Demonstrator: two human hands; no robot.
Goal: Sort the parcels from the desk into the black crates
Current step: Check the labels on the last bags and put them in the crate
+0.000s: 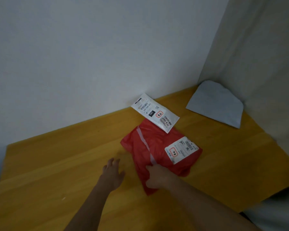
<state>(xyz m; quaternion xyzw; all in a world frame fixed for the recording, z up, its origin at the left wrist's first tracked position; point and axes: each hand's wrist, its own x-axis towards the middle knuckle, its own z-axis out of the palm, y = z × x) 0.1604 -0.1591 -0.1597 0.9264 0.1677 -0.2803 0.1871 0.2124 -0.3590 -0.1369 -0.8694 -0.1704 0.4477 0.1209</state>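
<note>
Reaching across the wooden tabletop, a person began picking up a parcel: the right hand pinched the near edge of the red parcel, while the left hand hovered beside it, fingers spread. A white parcel overlapped its far corner; a grey one lay apart. No crates showed, so lifting came next

The red parcel hides the right hand's fingertips; the white parcel covers its far corner; label print is too small to read
</note>
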